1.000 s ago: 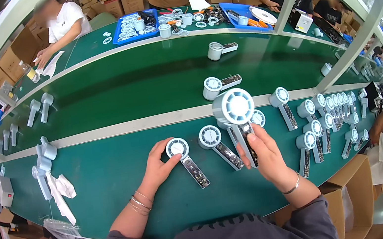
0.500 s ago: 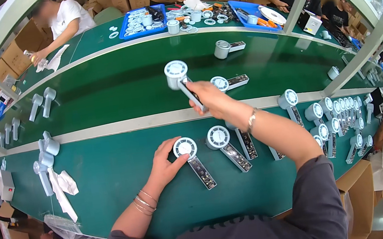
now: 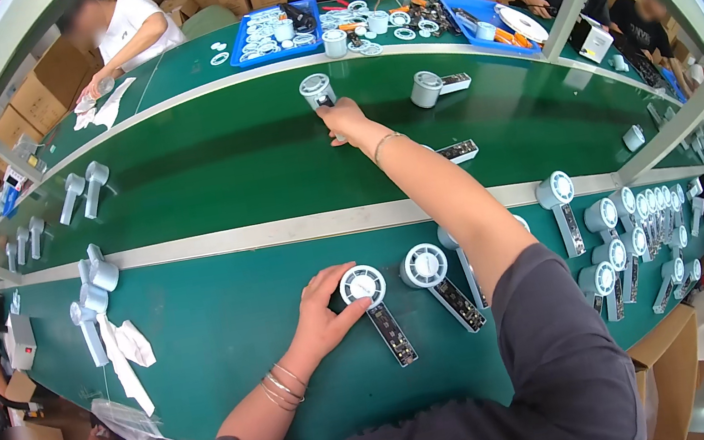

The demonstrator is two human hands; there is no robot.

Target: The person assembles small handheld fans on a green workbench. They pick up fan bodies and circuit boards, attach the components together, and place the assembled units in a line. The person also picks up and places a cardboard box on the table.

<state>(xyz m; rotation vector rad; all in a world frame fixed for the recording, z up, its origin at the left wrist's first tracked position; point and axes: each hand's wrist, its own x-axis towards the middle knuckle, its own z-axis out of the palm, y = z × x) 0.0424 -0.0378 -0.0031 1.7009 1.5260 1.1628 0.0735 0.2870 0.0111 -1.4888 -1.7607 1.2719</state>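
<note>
Stretched far across the green belt, my right hand (image 3: 344, 121) grips a light-blue handheld fan (image 3: 316, 90) by its handle, round head pointing away. My left hand (image 3: 320, 317) is curled around the head of another handheld fan (image 3: 392, 335) lying on the near bench, thumb on its front. That fan's handle is uncovered and shows a dark circuit board. To its right lies a similar fan (image 3: 455, 303), with others partly hidden behind my right arm. Beyond the arm, a fan (image 3: 427, 89) rests on the belt, and another (image 3: 457, 152) is half covered by my forearm.
Rows of fans (image 3: 601, 214) fill the bench's right side. A white cloth (image 3: 124, 367) lies beside several fans at left. A metal rail (image 3: 280, 232) separates bench from belt. Blue trays (image 3: 278, 55) of parts stand on the far table, where other people work.
My right hand has carried its fan farther away over the belt, arm now extended. My left hand keeps its hold on the near fan. The view has shifted slightly.
</note>
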